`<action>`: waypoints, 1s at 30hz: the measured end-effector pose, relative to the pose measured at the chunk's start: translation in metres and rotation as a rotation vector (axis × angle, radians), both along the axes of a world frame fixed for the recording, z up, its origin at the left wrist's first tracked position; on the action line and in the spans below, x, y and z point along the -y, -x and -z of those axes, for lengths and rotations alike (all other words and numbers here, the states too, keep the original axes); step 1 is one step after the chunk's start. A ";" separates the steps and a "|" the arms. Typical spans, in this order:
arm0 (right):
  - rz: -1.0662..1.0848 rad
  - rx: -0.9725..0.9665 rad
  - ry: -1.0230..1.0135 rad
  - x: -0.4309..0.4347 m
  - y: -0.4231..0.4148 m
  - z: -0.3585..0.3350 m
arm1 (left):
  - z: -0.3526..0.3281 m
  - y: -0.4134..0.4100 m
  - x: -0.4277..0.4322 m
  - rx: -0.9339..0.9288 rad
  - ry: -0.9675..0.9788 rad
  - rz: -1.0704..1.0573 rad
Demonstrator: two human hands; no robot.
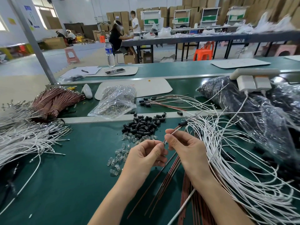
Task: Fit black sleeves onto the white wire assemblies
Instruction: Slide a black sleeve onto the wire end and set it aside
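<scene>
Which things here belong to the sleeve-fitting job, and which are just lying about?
Job:
pile of black sleeves
white wires
held wire, pinched by left hand and right hand

Lying about:
water bottle
pen
white chargers

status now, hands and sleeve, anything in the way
Left hand pinches near tip of wire assembly; right hand pinches it just beyond. One black sleeve on it, past right hand. Loose white wires crowd right side.
</scene>
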State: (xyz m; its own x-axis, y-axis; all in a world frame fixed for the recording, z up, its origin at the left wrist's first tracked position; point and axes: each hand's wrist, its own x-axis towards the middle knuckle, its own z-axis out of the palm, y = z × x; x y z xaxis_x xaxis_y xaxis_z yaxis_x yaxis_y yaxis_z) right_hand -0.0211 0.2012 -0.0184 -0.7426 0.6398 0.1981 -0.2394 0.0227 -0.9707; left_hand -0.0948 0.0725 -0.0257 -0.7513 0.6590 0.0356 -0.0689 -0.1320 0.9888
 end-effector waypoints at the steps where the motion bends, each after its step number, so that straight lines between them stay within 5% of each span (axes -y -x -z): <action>1: -0.003 0.005 -0.003 0.000 0.000 0.000 | 0.001 -0.001 0.000 -0.008 0.003 -0.002; 30: 0.024 0.014 0.010 0.001 0.002 0.005 | 0.002 -0.006 -0.001 -0.056 0.043 -0.046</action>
State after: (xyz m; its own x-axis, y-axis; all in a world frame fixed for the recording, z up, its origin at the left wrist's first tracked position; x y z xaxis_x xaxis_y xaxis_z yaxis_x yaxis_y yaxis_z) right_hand -0.0230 0.2000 -0.0237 -0.7294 0.6596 0.1816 -0.2253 0.0190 -0.9741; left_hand -0.0888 0.0730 -0.0280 -0.7782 0.6260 0.0507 -0.0081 -0.0907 0.9958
